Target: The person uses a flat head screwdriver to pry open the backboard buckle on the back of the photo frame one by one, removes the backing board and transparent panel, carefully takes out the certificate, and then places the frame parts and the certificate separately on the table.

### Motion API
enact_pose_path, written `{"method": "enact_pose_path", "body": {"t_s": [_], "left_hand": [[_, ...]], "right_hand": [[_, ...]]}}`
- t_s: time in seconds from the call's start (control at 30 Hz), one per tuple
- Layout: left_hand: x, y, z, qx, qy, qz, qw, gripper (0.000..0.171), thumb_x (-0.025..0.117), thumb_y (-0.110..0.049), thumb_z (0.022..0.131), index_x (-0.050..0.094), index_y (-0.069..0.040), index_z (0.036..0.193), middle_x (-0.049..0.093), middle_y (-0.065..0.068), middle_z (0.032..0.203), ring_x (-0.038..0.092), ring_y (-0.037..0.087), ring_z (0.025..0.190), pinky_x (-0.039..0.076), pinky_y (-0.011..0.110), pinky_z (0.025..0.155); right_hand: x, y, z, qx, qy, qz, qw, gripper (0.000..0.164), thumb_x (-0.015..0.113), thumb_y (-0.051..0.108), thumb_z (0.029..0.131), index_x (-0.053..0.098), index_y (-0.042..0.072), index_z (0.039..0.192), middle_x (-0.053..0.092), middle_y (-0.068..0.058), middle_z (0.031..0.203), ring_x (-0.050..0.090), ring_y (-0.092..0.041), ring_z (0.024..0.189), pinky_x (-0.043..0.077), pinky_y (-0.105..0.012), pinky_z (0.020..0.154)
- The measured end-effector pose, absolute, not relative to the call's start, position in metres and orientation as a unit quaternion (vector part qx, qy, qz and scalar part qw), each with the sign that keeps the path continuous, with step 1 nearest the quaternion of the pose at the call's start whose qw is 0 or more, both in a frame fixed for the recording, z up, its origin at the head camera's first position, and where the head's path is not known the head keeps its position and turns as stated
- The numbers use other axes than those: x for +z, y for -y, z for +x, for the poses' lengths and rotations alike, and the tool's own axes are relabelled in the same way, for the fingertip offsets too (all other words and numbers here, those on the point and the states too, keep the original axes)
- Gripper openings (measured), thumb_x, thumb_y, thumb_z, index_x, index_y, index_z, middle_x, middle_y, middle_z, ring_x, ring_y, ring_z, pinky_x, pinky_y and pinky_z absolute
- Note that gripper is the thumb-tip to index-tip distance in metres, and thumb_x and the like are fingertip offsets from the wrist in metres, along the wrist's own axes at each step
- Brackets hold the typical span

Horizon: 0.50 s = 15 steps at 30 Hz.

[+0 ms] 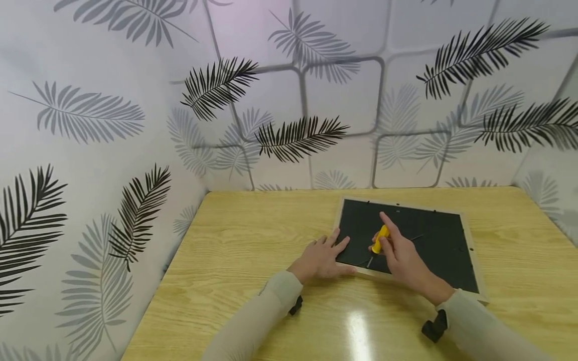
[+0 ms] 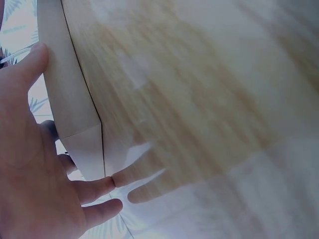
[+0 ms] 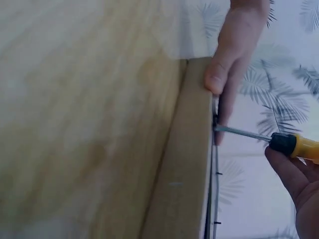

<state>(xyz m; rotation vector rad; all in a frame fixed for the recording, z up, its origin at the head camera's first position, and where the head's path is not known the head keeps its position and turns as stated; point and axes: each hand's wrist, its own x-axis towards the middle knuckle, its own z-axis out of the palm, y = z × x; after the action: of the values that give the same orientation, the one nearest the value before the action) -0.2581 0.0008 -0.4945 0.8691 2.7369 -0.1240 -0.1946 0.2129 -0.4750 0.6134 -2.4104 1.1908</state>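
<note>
A picture frame [image 1: 440, 250] lies back up on the table, showing a black backing board inside a light wooden rim. My left hand [image 1: 321, 258] rests on its left corner with fingers spread; in the left wrist view the thumb [image 2: 36, 62] lies over the wooden edge. A yellow screwdriver [image 1: 381, 239] with a black collar is gripped in my right hand [image 1: 406, 260], index finger extended past the handle. In the right wrist view the screwdriver's shaft [image 3: 244, 133] reaches the backing at the near edge, close to my left fingers. Exactly what its tip touches is too small to tell.
Small dark tabs [image 1: 398, 204] stand along the frame's rim, and a thin cord [image 1: 416, 237] lies across the backing. The wooden table [image 1: 253, 225] meets a leaf-patterned wall [image 1: 280, 170] at the back and left.
</note>
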Motion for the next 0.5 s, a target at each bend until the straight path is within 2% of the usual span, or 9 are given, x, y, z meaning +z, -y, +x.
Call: {"method": "enact_pose_path", "body": {"t_s": [0.13,0.2,0.37,0.5], "left_hand": [[-0.495,-0.004,-0.259,-0.033,-0.94,0.308,0.141,0.089,0.025,-0.083,0.08,0.002,-0.035,0.152,-0.004,-0.001,0.159,0.022,0.027,0.14,0.025,0.045,0.108],[-0.495,-0.004,-0.259,-0.023,-0.939,0.311,0.146,0.089,0.027,-0.082,0.081,0.002,-0.034,0.152,-0.004,-0.001,0.158,0.021,0.028,0.14,0.024,0.046,0.109],[-0.495,-0.001,-0.257,-0.001,-0.938,0.313,0.151,0.09,0.03,-0.081,0.081,0.003,-0.033,0.152,-0.004,0.0,0.158,0.02,0.029,0.14,0.023,0.048,0.109],[-0.493,0.002,-0.258,0.009,-0.936,0.317,0.151,0.09,0.03,-0.081,0.081,0.005,-0.032,0.153,-0.004,0.0,0.158,0.02,0.03,0.14,0.024,0.049,0.108]], "right_hand": [[-0.467,-0.232,-0.205,0.445,0.854,0.157,0.218,0.058,0.039,0.006,0.102,0.012,0.013,0.153,0.057,-0.016,0.102,0.067,-0.025,0.081,0.052,-0.018,0.066],[-0.463,-0.245,-0.209,0.467,0.847,0.13,0.217,0.057,0.037,0.009,0.103,0.011,0.014,0.153,0.058,-0.018,0.103,0.068,-0.022,0.081,0.051,-0.016,0.065],[-0.454,-0.282,-0.215,0.505,0.841,0.08,0.174,0.057,0.033,0.018,0.105,0.003,0.014,0.153,0.056,-0.023,0.107,0.064,0.0,0.079,0.051,-0.016,0.066],[-0.451,-0.306,-0.216,0.548,0.822,0.055,0.143,0.058,0.03,0.021,0.105,-0.001,0.008,0.152,0.052,-0.029,0.109,0.065,-0.002,0.08,0.052,-0.018,0.067]]}}
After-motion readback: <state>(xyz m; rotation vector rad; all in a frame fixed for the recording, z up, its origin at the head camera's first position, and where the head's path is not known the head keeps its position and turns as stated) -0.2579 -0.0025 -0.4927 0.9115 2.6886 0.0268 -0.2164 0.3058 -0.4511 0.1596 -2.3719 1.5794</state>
